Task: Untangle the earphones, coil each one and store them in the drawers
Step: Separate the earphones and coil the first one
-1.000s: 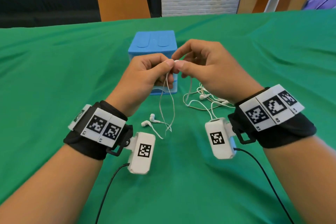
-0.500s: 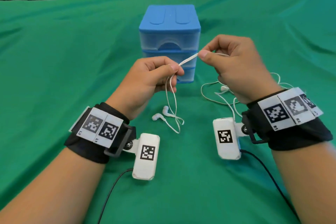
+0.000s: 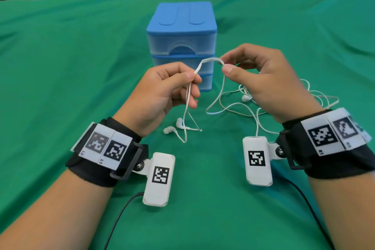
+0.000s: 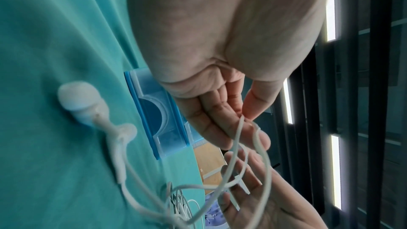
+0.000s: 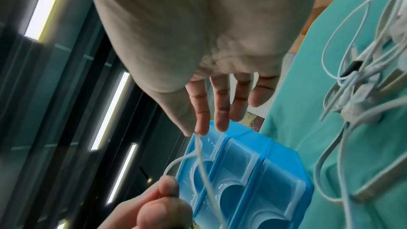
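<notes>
Head view: square black-and-white coded markers sit on both wristbands [image 3: 105,149] and on the two white wrist cameras [image 3: 159,178]; small characters printed beside the markers are too blurred to read, and no brand shows on any item. The left hand [image 3: 160,97] pinches the white earphone cable [image 3: 209,61] between thumb and forefinger, its other fingers curled under; the right hand [image 3: 261,79], at 3 o'clock from the left, pinches the same cable between thumb tip and forefinger, with its remaining fingers loosely bent. The short span of cable between the two pinches arches upward in front of the blue drawer unit [image 3: 181,26], which stands at 12 o'clock from the hands with all its drawers closed. Two earbuds [image 3: 174,127] lie on the green tablecloth [image 3: 60,67] at 6 o'clock from the left hand. A loose tangle of further earphone cables [image 3: 239,105] lies under and at 3 o'clock from the right hand, partly hidden by it. Both wrist views are blurred at close range, though each shows its hand's pinch on the cable.
</notes>
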The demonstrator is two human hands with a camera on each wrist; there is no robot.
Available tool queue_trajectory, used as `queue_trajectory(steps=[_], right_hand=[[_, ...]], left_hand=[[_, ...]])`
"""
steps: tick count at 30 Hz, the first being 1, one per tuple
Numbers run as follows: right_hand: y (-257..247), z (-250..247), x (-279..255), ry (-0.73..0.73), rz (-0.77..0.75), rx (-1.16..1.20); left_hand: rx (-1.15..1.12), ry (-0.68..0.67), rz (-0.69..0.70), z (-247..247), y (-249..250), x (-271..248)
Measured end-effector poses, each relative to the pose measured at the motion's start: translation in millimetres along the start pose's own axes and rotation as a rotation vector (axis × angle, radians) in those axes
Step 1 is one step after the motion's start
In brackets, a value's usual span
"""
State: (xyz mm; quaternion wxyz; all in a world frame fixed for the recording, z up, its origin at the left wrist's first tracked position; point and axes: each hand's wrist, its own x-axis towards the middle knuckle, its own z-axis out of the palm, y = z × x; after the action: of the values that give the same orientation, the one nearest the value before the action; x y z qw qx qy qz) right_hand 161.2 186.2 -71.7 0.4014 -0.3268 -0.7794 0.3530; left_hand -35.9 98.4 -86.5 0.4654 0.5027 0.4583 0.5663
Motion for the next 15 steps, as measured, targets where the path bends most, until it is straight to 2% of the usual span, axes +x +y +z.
queue_trajectory(steps=[6,9,12,15], right_hand=[[9,6,0,0.045,0.109,0.125],[10,6,0,0.084,0.177,0.324],[4,5,0,0.052,0.259,0.524],[-4,6,-2,-0.026,0.279,0.524]], left_hand=[[0.058,0.012,-0.006,1,-3,1],[0.05,0.006,-0.032,0,-1,1],[0.049,0.005,-0.027,-2,-2,1],[-0.009,0.003,-0.035,-4,-2,2]])
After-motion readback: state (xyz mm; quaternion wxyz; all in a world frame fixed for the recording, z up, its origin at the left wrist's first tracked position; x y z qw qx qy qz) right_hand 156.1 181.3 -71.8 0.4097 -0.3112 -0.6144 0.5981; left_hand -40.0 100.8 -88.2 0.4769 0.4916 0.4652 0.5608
